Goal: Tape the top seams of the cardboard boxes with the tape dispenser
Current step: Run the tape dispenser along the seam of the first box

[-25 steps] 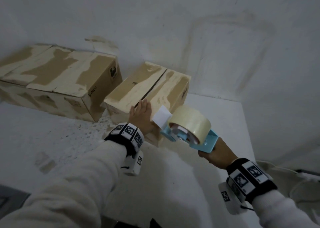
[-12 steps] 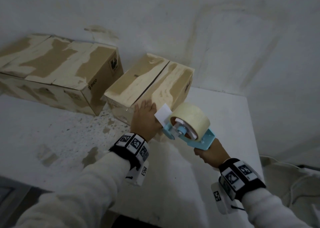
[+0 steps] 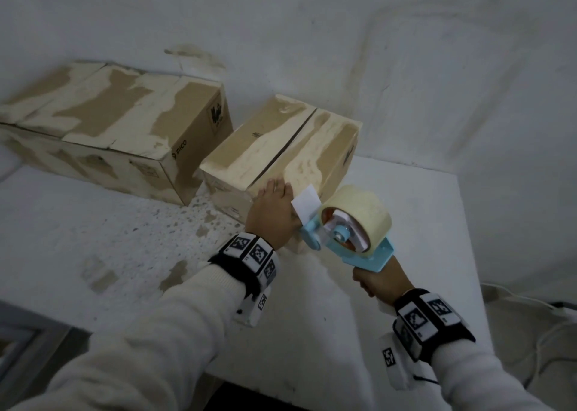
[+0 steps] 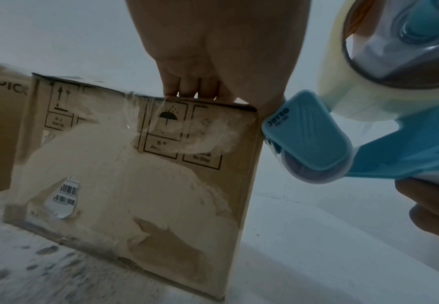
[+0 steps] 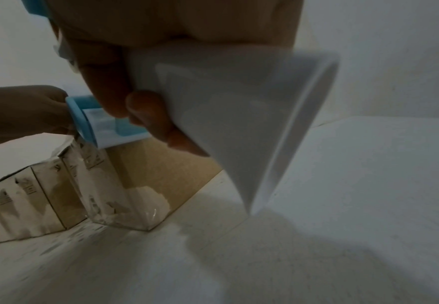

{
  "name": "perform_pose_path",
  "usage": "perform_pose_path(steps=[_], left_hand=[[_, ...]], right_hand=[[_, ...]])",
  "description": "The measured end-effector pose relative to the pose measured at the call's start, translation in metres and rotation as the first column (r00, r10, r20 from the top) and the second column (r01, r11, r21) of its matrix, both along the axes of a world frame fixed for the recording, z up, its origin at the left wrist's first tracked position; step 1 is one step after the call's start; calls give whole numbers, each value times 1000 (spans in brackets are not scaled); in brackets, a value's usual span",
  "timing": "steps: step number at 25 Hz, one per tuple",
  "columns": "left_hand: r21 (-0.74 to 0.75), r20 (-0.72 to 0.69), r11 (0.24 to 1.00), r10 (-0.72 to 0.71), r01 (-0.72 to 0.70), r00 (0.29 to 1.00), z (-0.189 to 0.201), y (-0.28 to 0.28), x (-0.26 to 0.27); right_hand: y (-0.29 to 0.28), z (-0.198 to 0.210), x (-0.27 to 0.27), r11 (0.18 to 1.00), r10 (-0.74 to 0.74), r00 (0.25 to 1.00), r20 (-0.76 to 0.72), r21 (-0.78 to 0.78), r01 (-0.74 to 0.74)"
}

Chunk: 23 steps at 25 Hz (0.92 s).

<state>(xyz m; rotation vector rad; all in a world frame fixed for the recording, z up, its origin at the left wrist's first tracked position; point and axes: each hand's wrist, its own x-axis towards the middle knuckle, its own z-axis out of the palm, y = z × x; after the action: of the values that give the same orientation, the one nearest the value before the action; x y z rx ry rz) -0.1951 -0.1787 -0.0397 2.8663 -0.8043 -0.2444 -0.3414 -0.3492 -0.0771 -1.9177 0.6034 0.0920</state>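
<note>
A small cardboard box (image 3: pixel 268 148) stands on the table with a dark seam running along its top. My left hand (image 3: pixel 274 201) lies over its near top edge, fingers (image 4: pixel 192 86) flat on the lid and palm against the front face. My right hand (image 3: pixel 374 281) grips the white handle (image 5: pixel 226 113) of a blue tape dispenser (image 3: pixel 352 232) carrying a pale tape roll (image 3: pixel 359 204). The dispenser's front roller (image 4: pixel 309 139) touches the box's near right corner, next to my left hand. A larger box (image 3: pixel 125 129) sits to the left.
Both boxes stand against a white wall. The white table (image 3: pixel 406 192) ends at an edge on the right, with cables (image 3: pixel 530 310) on the floor beyond it. The tabletop on the left (image 3: pixel 93 223) is speckled and worn.
The dispenser has come in closer to the small box's near corner, beside my left hand. My left hand stays on the box's near edge.
</note>
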Motion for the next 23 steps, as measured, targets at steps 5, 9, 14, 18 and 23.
perform_pose_path(steps=[5, 9, 14, 18, 23], left_hand=[[21, 13, 1000, 3, -4, 1000, 2, -2, -1], [15, 9, 1000, 11, -11, 1000, 3, -3, -1], [-3, 14, 999, 50, -50, 999, 2, -6, -4], [-12, 67, 996, 86, -85, 994, -10, -13, -11], [70, 121, 998, -17, 9, 993, -12, -6, -11]], right_hand=[[4, 0, -1, 1000, -17, 1000, -17, 9, 17], [10, -4, -4, 996, -34, 998, -57, 76, 38], [4, -5, -11, 982, -109, 994, -19, 156, 110], [-2, 2, -16, 947, -194, 979, 67, 271, 170], [5, 26, 0, 912, -267, 949, 164, 361, 194]])
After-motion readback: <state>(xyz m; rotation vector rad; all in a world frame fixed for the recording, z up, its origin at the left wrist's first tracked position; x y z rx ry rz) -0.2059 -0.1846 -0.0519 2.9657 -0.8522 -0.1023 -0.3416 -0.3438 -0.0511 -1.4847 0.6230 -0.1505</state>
